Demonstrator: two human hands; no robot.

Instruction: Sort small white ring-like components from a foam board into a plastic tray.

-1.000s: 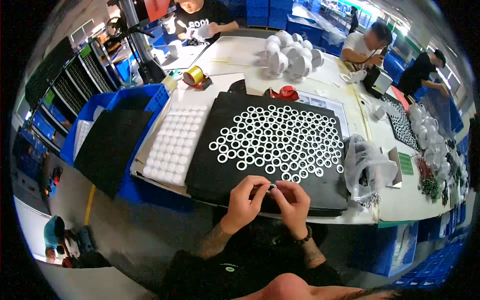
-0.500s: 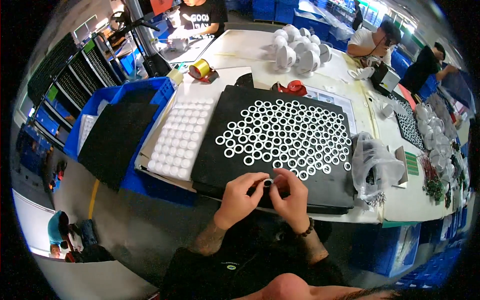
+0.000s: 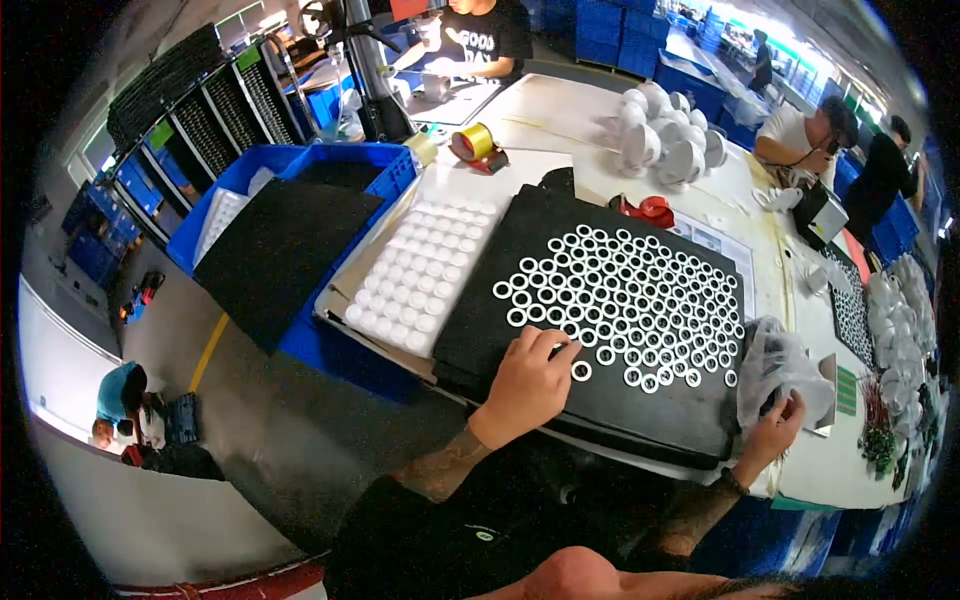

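Observation:
On the black foam mat (image 3: 485, 325) lie many white rings with dark centres (image 3: 650, 357). My left hand (image 3: 528, 385) is low over the mat's near-left part, thumb and fingers closed together on a white ring at the edge of the group; the fingers hide most of that ring. My right hand (image 3: 770, 432) has reached to the clear plastic bag (image 3: 768, 365) at the mat's right edge. Its fingers curl at the bag's near side, beside something dark, and the fingertips are partly hidden.
Left of the mat stands a tray of white round caps (image 3: 415, 270), then a blue bin (image 3: 400, 170) with black sheets. White domed housings (image 3: 665, 135) are heaped at the back. Tape rolls (image 3: 478, 148), green circuit boards (image 3: 847, 390) and wires lie about. Co-workers sit farther off.
My hands have parted from the small ring they held together. The left moved onto the mat by the rings, the right across to the plastic bag. The view has shifted too.

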